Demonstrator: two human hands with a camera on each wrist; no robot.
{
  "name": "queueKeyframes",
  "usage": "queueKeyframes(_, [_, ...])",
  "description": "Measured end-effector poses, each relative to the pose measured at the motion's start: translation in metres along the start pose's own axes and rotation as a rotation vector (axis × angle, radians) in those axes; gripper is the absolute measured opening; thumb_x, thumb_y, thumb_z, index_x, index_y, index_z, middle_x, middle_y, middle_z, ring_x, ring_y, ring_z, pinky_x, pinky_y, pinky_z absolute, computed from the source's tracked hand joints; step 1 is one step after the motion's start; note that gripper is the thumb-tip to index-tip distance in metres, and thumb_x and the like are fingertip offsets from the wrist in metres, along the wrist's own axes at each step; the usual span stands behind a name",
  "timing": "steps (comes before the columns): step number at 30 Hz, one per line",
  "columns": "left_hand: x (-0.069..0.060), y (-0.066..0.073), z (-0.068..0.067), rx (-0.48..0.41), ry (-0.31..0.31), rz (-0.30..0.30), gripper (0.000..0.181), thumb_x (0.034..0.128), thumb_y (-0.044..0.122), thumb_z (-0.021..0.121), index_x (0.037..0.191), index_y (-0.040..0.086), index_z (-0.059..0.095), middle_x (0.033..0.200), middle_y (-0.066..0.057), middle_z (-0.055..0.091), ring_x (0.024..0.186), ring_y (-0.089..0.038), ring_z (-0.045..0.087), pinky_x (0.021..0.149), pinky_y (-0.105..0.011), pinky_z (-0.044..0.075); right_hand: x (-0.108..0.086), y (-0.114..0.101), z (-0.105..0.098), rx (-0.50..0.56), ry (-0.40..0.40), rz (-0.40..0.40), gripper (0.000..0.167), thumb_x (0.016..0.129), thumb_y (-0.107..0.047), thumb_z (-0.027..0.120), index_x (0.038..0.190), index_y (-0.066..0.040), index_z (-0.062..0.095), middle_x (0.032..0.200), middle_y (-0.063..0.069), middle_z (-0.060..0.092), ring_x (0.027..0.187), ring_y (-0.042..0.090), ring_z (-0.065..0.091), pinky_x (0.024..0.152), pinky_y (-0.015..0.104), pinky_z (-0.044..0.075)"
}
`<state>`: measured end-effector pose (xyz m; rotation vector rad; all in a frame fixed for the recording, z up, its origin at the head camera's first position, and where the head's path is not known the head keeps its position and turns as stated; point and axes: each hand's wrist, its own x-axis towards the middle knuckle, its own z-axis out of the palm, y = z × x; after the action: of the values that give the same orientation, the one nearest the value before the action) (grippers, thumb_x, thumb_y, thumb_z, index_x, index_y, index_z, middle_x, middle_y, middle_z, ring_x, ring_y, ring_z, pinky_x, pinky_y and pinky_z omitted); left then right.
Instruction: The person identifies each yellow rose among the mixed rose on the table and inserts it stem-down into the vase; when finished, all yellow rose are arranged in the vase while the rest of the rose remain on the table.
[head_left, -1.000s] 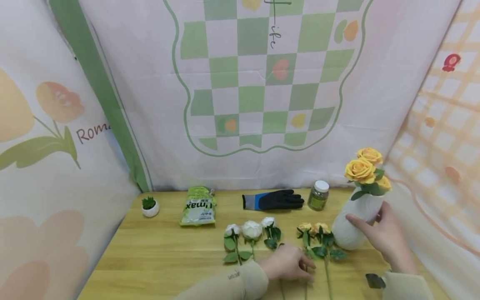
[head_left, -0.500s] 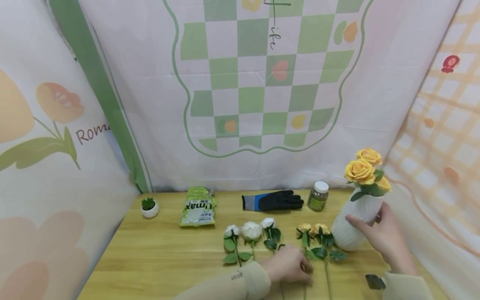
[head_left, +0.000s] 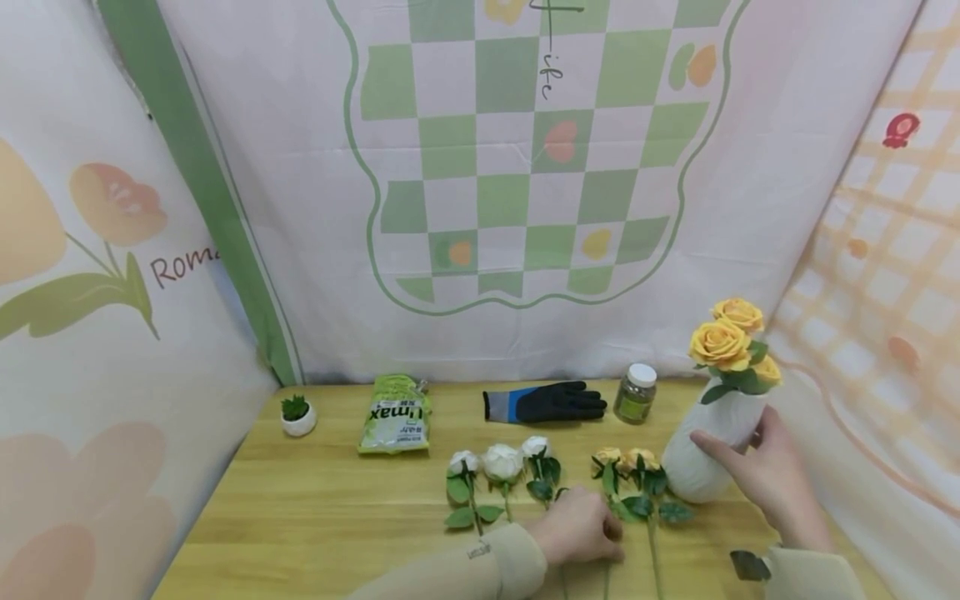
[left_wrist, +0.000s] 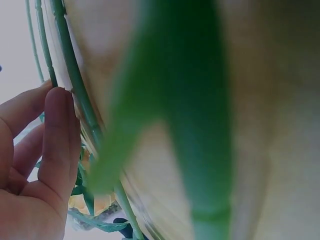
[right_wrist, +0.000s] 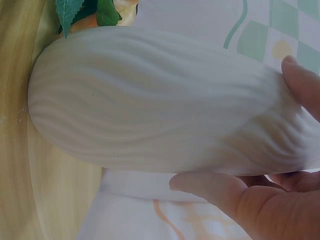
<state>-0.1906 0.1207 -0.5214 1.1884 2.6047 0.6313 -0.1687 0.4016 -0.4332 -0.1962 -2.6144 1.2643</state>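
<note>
My left hand (head_left: 576,527) is low over the table between the white roses (head_left: 502,462) and the yellow roses lying there (head_left: 642,459). In the left wrist view, the thumb and fingertips of this hand (left_wrist: 47,150) pinch a thin green stem (left_wrist: 44,45); a blurred stem fills the foreground. My right hand (head_left: 783,479) grips a white ribbed vase (head_left: 701,454) near its upper part, and the vase leans to the right. Several yellow roses (head_left: 720,344) stand in it. The right wrist view shows the fingers (right_wrist: 210,192) around the vase (right_wrist: 150,100).
Along the back of the table are a small potted plant (head_left: 298,417), a green packet (head_left: 395,417), a black and blue glove (head_left: 551,402) and a white-lidded jar (head_left: 636,393). A small dark object (head_left: 750,565) is by the right sleeve. Printed cloth hangs around the table.
My left hand's fingers have drawn closer together around the stem, and the stem's lower end has shifted slightly left. My right hand and the vase have hardly moved.
</note>
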Motion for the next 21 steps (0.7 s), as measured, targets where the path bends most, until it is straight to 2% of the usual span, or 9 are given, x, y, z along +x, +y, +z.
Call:
queueKeyframes(5, [0.0017,-0.0006,-0.0006,0.022,0.026,0.013,0.013,0.0923,0.033,0.089,0.104,0.028,0.089,0.084,0.024,0.076,0.067,0.017,0.056,0.064,-0.005,0.045,0.0007,0.0010,0.0001,-0.011,-0.003,-0.002,0.106,0.098,-0.050,0.079,0.161,0.012,0.021,0.154,0.047,0.035,0.137,0.070,0.036,0.103,0.082,0.039])
queueKeyframes(10, [0.0017,-0.0001,-0.0016,-0.043,0.045,-0.046,0.020,0.0899,0.031,0.092,0.109,0.027,0.088,0.086,0.024,0.076,0.072,0.015,0.057,0.066,-0.006,0.045,0.0021,0.0005,-0.0003,0.001,-0.010,0.008,0.110,0.098,-0.050,0.079,0.163,0.012,0.016,0.156,0.048,0.032,0.139,0.071,0.034,0.105,0.082,0.037])
queueKeyframes(13, [0.0005,-0.0004,-0.0026,-0.153,0.066,-0.079,0.021,0.0892,0.025,0.092,0.110,0.023,0.088,0.085,0.022,0.076,0.072,0.013,0.057,0.065,-0.007,0.046,0.0023,0.0006,-0.0004,0.003,-0.010,0.010,0.111,0.098,-0.050,0.079,0.164,0.012,0.016,0.156,0.048,0.031,0.139,0.071,0.034,0.106,0.083,0.036])
queueKeyframes(18, [-0.0025,0.0003,-0.0041,-0.396,0.115,-0.142,0.022,0.0869,0.011,0.091,0.109,0.015,0.088,0.086,0.015,0.078,0.072,0.009,0.061,0.066,-0.011,0.051,0.0014,0.0023,0.0008,-0.001,0.002,-0.002,0.106,0.098,-0.050,0.080,0.161,0.012,0.021,0.154,0.047,0.035,0.138,0.070,0.035,0.105,0.082,0.037])
queueKeyframes(21, [-0.0021,0.0005,-0.0043,-0.458,0.134,-0.172,0.025,0.0864,0.009,0.091,0.110,0.015,0.087,0.088,0.014,0.079,0.073,0.009,0.062,0.068,-0.012,0.053,0.0019,0.0028,0.0008,-0.007,0.003,0.001,0.106,0.098,-0.051,0.079,0.161,0.012,0.021,0.154,0.047,0.035,0.138,0.070,0.036,0.104,0.082,0.038])
